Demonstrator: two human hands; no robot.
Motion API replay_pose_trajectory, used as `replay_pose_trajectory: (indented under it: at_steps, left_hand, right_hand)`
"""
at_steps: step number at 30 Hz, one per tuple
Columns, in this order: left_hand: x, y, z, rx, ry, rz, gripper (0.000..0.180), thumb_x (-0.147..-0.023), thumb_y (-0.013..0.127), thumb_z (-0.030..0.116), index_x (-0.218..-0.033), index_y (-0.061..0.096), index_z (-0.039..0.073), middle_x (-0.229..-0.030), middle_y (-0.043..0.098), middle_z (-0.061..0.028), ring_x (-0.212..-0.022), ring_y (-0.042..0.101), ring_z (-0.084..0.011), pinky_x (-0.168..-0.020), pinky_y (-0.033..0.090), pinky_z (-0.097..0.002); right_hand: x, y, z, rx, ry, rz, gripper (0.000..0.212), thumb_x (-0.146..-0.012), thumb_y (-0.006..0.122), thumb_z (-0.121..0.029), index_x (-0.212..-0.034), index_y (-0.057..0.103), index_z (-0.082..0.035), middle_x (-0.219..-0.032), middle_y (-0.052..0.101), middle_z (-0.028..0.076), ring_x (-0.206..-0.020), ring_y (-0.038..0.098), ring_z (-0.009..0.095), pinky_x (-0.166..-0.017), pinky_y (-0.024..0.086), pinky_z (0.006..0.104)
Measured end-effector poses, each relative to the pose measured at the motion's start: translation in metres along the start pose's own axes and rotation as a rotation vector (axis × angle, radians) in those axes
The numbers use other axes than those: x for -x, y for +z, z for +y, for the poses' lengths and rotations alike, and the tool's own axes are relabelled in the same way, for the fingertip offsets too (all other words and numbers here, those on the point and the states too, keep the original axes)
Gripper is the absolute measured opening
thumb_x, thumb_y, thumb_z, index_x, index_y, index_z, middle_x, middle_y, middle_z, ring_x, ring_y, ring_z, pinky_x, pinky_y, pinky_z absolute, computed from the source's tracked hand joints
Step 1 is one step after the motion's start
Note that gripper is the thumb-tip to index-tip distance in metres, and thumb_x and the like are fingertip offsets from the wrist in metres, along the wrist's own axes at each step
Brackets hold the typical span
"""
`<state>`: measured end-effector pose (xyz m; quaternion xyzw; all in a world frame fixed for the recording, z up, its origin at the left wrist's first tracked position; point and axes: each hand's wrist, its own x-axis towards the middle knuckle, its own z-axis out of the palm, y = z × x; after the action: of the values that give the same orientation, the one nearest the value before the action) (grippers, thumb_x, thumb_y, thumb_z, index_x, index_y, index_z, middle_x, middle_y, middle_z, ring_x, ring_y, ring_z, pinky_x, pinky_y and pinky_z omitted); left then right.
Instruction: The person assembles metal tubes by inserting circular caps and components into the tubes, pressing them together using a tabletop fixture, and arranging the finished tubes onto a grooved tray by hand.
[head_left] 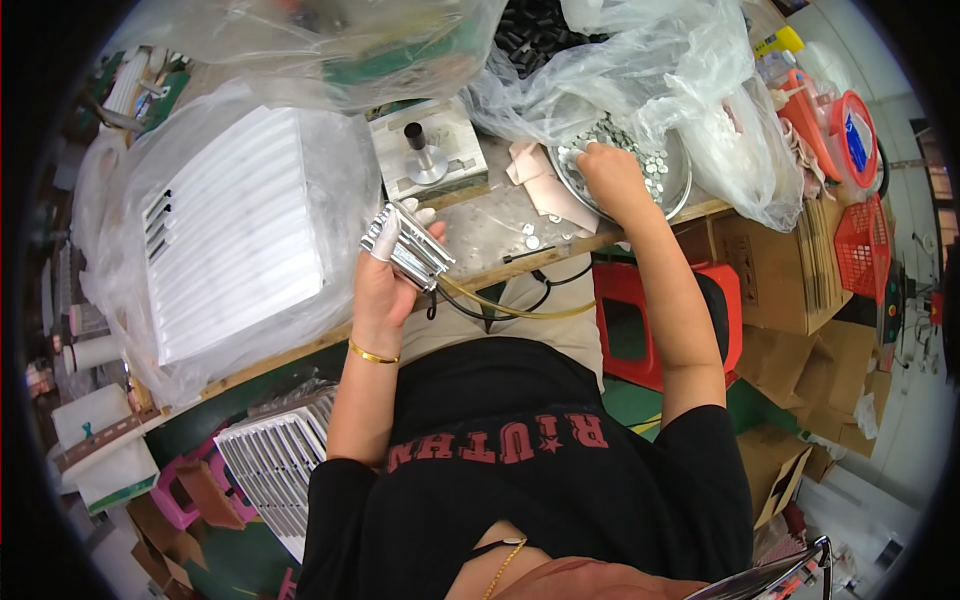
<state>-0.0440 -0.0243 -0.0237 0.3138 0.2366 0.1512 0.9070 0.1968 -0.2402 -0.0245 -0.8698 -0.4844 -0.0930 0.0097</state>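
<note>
My left hand [384,282], with white coverings on its fingertips, is closed around several shiny metal tubes [412,248] at the bench's front edge. My right hand [612,180] reaches into a round metal bowl [686,188] of small grey-white discs [654,168]. Its fingers are bent together among the discs, and what they hold, if anything, is hidden. Between the hands, towards the back, stands a metal fixture block [455,150] with a round base and a black-topped post [415,137]. A few loose discs [531,238] lie on the bench near the bowl.
On the left, a white ribbed stack [240,230] with a few black-ended pieces lies in clear plastic. A plastic bag [640,75] and black parts [540,30] are behind the bowl. Pinkish cloth [548,190] lies beside it. Below right stands a red stool [655,350] near cardboard boxes [770,255].
</note>
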Motion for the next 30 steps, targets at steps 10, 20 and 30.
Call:
replay_pose_trajectory:
  at_steps: [10,20,30]
  left_hand:
    - [0.003,0.007,-0.005,0.001,0.004,0.021,0.037,-0.093,0.054,0.025,-0.120,0.050,0.001,-0.108,0.062,-0.0160,-0.096,0.063,-0.0288,-0.086,0.052,-0.0426]
    - [0.015,0.003,0.010,-0.017,0.141,-0.057,0.049,-0.095,0.047,0.037,-0.129,0.043,0.003,-0.113,0.060,-0.0141,-0.101,0.061,-0.0288,-0.089,0.051,-0.0434]
    - [0.006,0.004,0.018,0.140,0.150,-0.109,0.053,-0.097,0.037,0.044,-0.132,0.040,0.004,-0.114,0.057,-0.0140,-0.109,0.056,-0.0312,-0.093,0.047,-0.0475]
  right_hand:
    - [-0.037,-0.061,-0.092,-1.239,0.172,0.259,0.018,-0.084,0.064,-0.005,-0.101,0.066,-0.003,-0.096,0.063,0.007,-0.077,0.059,0.013,-0.068,0.047,0.0261]
    - [-0.082,-0.097,-0.132,-0.801,0.229,0.161,0.015,-0.068,0.059,-0.003,-0.080,0.065,0.004,-0.086,0.062,0.016,-0.073,0.060,0.028,-0.066,0.047,0.0345]
    - [-0.082,-0.101,-0.142,-0.471,0.144,0.301,0.024,-0.060,0.054,-0.005,-0.079,0.066,0.002,-0.079,0.059,0.019,-0.067,0.058,0.033,-0.062,0.047,0.0384]
